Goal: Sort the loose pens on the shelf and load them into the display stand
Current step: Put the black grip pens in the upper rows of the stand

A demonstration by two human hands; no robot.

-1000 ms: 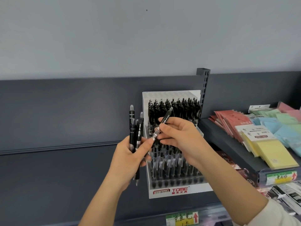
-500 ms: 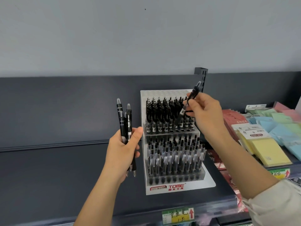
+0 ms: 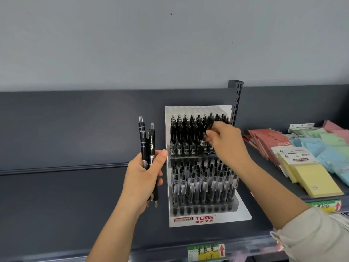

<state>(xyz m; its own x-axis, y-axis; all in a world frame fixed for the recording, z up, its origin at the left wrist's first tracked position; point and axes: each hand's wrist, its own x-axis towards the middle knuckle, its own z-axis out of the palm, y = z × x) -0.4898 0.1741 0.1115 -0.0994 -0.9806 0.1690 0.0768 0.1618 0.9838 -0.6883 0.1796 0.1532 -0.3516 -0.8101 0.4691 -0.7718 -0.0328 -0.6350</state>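
A white two-tier display stand (image 3: 243, 214) labelled TOME stands on the dark shelf, both tiers packed with black pens. My left hand (image 3: 143, 178) grips a small bunch of black pens (image 3: 147, 142) upright, just left of the stand. My right hand (image 3: 224, 140) pinches a single black pen (image 3: 208, 122) at the right part of the upper tier, its lower end down among the standing pens. A few empty holes (image 3: 209, 153) show in the upper tier's front row below that hand.
The dark shelf (image 3: 56, 201) stretches out to the left of the stand. Stacks of yellow, blue, green and pink sticky notes (image 3: 317, 178) lie on a neighbouring shelf at the right. A slotted upright post (image 3: 237, 99) rises behind the stand. A price tag (image 3: 206, 252) hangs on the shelf edge.
My right hand has carried the single pen from beside the left hand up to the stand's top right, then lowered it into the upper tier. The left hand drew slightly left with its bunch.
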